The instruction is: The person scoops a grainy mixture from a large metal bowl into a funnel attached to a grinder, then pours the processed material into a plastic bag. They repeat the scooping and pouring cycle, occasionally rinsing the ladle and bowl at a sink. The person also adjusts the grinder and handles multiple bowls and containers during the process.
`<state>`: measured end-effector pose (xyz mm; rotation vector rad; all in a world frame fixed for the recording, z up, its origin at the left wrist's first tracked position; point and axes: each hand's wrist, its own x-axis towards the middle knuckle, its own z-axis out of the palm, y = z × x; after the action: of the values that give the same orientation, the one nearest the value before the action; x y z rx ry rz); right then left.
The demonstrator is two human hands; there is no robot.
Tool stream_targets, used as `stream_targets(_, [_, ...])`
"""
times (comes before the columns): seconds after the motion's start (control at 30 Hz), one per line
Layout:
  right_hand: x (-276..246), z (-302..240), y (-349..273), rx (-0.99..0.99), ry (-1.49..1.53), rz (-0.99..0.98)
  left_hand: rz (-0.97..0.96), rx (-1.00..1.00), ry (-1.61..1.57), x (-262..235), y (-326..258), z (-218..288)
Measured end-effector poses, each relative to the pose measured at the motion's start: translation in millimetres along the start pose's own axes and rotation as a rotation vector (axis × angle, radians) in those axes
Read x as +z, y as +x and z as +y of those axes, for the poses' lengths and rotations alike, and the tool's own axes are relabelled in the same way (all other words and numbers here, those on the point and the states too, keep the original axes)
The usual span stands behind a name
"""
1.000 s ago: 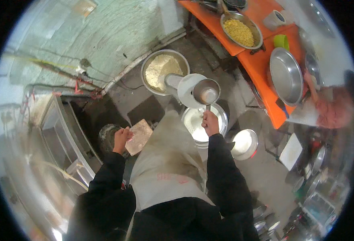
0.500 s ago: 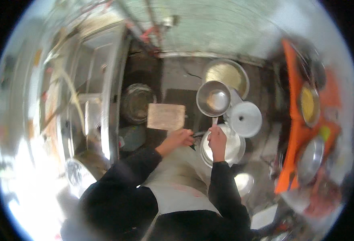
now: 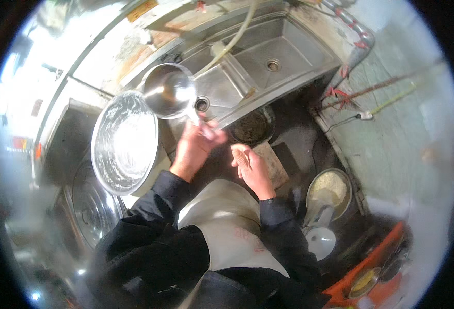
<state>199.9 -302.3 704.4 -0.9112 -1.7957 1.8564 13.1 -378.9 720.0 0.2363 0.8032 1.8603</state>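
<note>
A steel saucepan [image 3: 169, 91] with a long handle is held up on the left, over the near corner of the sink. My left hand [image 3: 192, 150] is closed on its handle, the fingers slightly blurred. To its right, my right hand [image 3: 251, 170] is curled with the thumb laid over the fingers, and no object shows in it. A large steel basin [image 3: 125, 141], smeared white inside, stands left of my left hand, its rim close to the pan.
A steel double sink [image 3: 289, 59] with a hose [image 3: 240, 33] lies ahead. Below are a dark round tub [image 3: 253, 126] and a wooden board [image 3: 272, 164]. At right stand a bowl of pale meal [image 3: 331, 186], a white funnel-like piece [image 3: 321, 242] and an orange stand [image 3: 363, 262].
My view has turned left toward the sink and basin. The saucepan has passed from my right hand to my left and is now beside the basin.
</note>
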Motion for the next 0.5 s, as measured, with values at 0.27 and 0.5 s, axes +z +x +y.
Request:
stream_targets(0.27, [-18.3, 102.6, -102.6, 0.391, -0.097, -0.05, 0.433, 0.017, -0.579, -194.8, -33.6, 118.5])
stream_targets(0.5, [-58.5, 176.3, -209.1, 0.514, -0.049, 0.334, 0.404, -0.051, -0.458, -252.8, -36.2, 115.5])
